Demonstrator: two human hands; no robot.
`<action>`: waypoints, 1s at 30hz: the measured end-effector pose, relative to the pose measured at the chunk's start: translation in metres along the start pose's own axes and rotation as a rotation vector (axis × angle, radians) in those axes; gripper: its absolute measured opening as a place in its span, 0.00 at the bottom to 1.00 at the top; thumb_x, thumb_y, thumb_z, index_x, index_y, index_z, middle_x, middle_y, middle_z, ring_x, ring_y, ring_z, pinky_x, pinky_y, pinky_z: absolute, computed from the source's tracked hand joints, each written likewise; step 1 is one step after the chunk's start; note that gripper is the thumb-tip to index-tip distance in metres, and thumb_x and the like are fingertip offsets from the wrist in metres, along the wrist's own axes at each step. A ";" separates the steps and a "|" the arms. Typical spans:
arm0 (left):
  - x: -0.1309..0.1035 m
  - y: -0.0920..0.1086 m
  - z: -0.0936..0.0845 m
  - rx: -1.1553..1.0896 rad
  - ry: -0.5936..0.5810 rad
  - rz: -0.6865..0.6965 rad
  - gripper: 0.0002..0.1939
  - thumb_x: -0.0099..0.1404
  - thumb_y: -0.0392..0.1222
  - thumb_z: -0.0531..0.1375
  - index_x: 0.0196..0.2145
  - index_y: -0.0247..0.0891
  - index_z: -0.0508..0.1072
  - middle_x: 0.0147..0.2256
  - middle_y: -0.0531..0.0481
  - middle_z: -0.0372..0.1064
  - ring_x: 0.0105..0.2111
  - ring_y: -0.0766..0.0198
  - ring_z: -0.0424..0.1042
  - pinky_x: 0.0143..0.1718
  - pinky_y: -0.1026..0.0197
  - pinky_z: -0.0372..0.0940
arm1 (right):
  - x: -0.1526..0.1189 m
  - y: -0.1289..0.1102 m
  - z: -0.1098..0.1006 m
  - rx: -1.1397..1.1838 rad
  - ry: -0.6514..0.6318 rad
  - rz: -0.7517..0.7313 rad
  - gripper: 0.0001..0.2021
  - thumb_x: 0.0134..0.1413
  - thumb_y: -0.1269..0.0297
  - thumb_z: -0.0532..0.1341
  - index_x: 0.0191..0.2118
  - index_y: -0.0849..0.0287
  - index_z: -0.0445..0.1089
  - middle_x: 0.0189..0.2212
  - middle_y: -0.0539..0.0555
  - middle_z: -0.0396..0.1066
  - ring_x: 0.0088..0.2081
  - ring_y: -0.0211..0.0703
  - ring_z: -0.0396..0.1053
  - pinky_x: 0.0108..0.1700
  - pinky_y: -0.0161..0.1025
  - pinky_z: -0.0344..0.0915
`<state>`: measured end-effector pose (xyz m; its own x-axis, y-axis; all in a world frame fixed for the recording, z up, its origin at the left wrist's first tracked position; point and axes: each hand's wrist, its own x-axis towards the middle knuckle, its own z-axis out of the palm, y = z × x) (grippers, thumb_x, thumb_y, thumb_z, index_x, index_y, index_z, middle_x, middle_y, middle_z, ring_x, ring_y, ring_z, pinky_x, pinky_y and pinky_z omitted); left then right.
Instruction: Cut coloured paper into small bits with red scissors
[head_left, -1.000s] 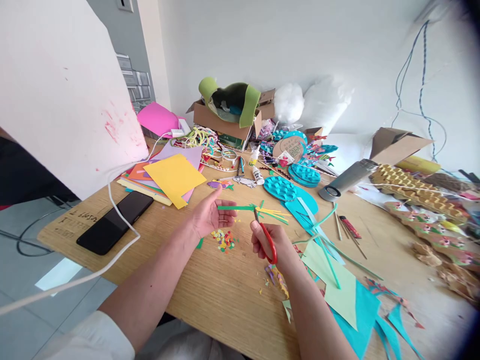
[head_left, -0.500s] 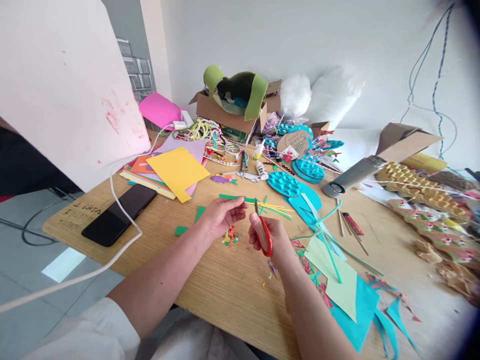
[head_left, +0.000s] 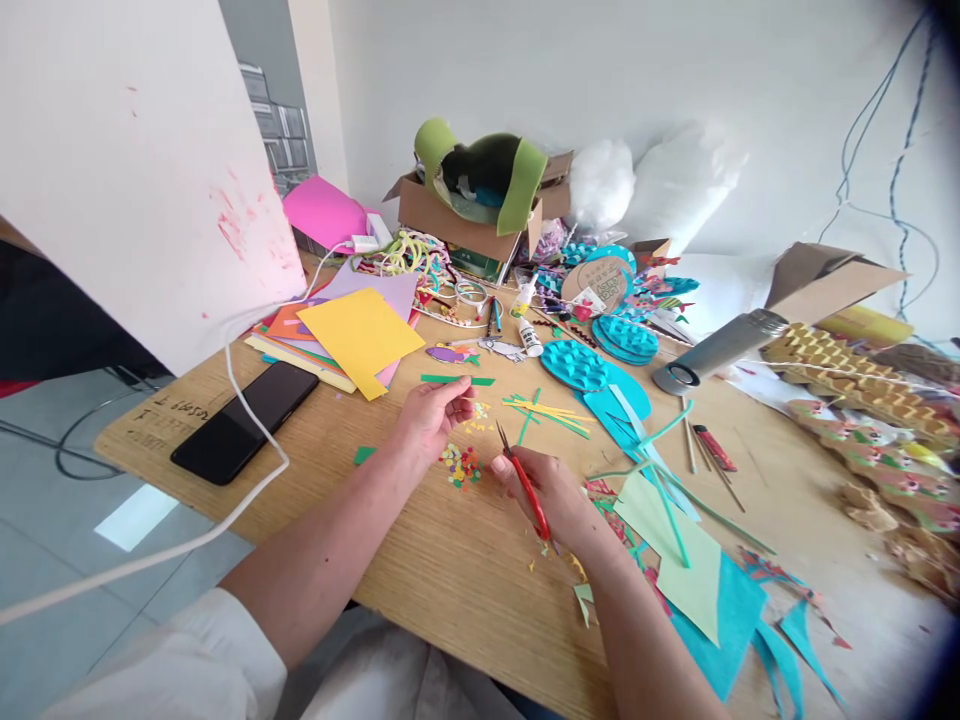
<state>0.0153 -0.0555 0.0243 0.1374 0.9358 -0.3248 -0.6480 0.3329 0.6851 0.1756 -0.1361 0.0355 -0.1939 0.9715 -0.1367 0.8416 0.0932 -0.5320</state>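
My left hand (head_left: 435,415) pinches a narrow green paper strip (head_left: 480,381) that sticks out on both sides of the fingers. In my right hand (head_left: 551,490) are red-handled scissors (head_left: 529,490), their slim blades pointing up and slightly parted. Between and beyond the hands lie a heap of small coloured paper dots (head_left: 459,464) and some pale yellow bits (head_left: 478,415). Crossed thin yellow and green strips (head_left: 551,410) lie past the scissors' tips. A green paper piece (head_left: 364,455) shows by my left forearm.
A phone (head_left: 246,422) and coloured paper sheets (head_left: 360,335) lie at the left, with a white cable (head_left: 255,425) running past. Glue bottles (head_left: 529,338) stand behind. A metal flask (head_left: 718,348), blue felt pieces (head_left: 720,620) and pale green paper (head_left: 671,555) are at the right.
The scissors have moved down and away from the green strip, and their blades now show apart. My left hand has shifted slightly left with the strip. The view has moved a little.
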 end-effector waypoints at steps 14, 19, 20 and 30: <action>0.002 0.000 0.000 0.138 0.040 0.055 0.10 0.46 0.37 0.68 0.25 0.29 0.75 0.24 0.44 0.75 0.22 0.65 0.73 0.27 0.65 0.68 | 0.028 -0.011 -0.008 0.417 -0.029 0.111 0.28 0.55 0.39 0.51 0.21 0.61 0.65 0.17 0.53 0.67 0.19 0.38 0.66 0.20 0.31 0.59; 0.001 -0.003 -0.001 0.146 0.021 0.033 0.11 0.47 0.37 0.68 0.27 0.28 0.74 0.25 0.41 0.75 0.24 0.61 0.75 0.27 0.64 0.69 | 0.031 -0.011 0.009 0.482 0.004 0.108 0.28 0.54 0.39 0.52 0.21 0.61 0.64 0.16 0.53 0.67 0.17 0.37 0.65 0.20 0.30 0.59; 0.001 -0.003 -0.001 0.150 0.018 0.032 0.11 0.47 0.37 0.68 0.28 0.28 0.74 0.25 0.41 0.75 0.24 0.61 0.75 0.27 0.64 0.69 | 0.031 -0.011 0.010 0.486 0.009 0.107 0.28 0.54 0.39 0.52 0.21 0.61 0.65 0.16 0.53 0.68 0.17 0.37 0.65 0.19 0.30 0.58; -0.001 -0.007 0.001 0.195 0.012 0.014 0.11 0.45 0.38 0.69 0.26 0.29 0.75 0.24 0.42 0.75 0.23 0.61 0.75 0.26 0.64 0.69 | 0.031 -0.006 0.015 0.533 0.033 0.142 0.26 0.51 0.40 0.56 0.19 0.60 0.63 0.14 0.52 0.67 0.14 0.35 0.63 0.15 0.29 0.56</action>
<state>0.0202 -0.0586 0.0208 0.1194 0.9395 -0.3211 -0.4924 0.3369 0.8025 0.1566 -0.1098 0.0218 -0.0742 0.9736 -0.2161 0.4850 -0.1541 -0.8608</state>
